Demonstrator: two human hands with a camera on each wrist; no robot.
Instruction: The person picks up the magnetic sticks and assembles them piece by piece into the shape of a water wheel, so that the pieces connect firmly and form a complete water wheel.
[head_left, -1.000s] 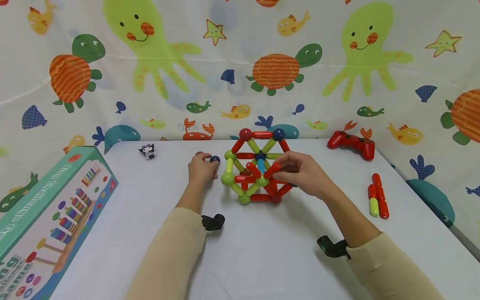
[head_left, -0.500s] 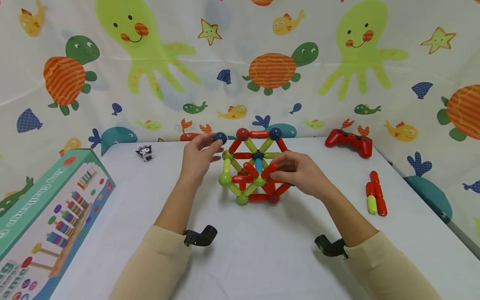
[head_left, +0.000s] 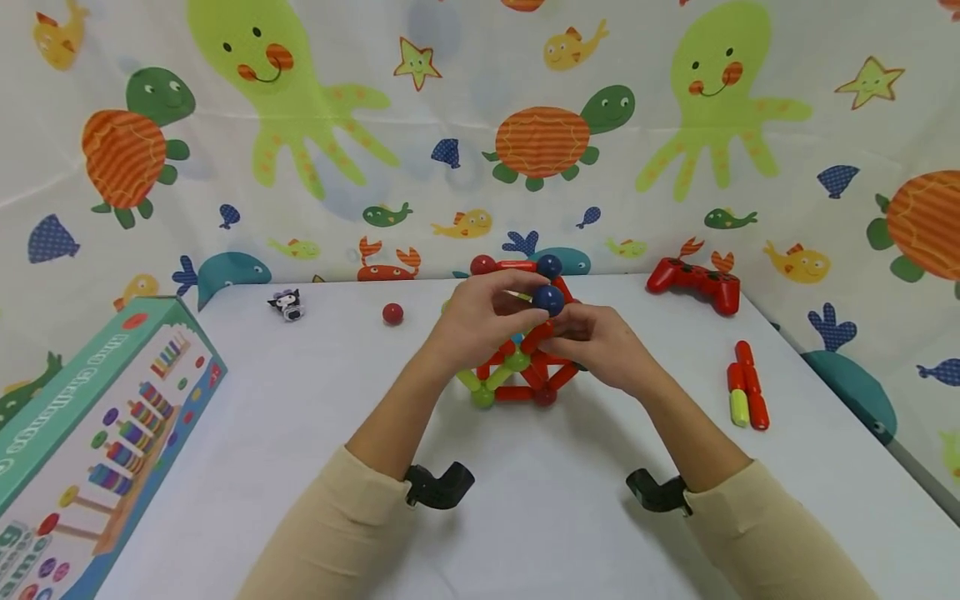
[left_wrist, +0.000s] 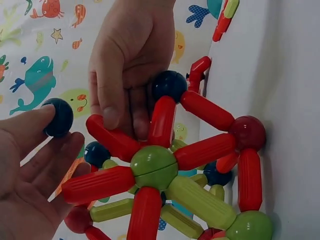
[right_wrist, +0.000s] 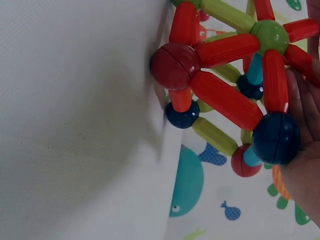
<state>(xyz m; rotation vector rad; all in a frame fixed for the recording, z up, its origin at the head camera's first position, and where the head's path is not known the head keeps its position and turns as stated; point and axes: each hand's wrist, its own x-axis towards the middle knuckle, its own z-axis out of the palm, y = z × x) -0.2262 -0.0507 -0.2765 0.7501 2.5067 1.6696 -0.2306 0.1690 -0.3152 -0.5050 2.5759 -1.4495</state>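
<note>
My left hand (head_left: 487, 321) pinches a dark blue ball (head_left: 548, 300) between thumb and fingers, in front of the upper part of a magnetic stick-and-ball structure (head_left: 517, 360). That structure stands on the table, made of red and green rods with red, green and blue balls. My right hand (head_left: 611, 348) grips a red rod (left_wrist: 114, 136) that slants out from a green ball (left_wrist: 154, 168) on the near side. In the left wrist view the held blue ball (left_wrist: 59, 117) is apart from the rod ends. My left hand hides much of the structure's upper left in the head view.
A loose red ball (head_left: 392, 314) lies left of the structure, with a small black-and-white figurine (head_left: 287, 305) farther left. Several loose rods (head_left: 750, 387) and a red game controller (head_left: 693, 286) are at the right. A toy box (head_left: 123, 417) stands at the left edge.
My left hand has picked up the blue ball from beside the red ball and carried it up and right, to the structure's front. My right hand keeps its grip on the red rod.
</note>
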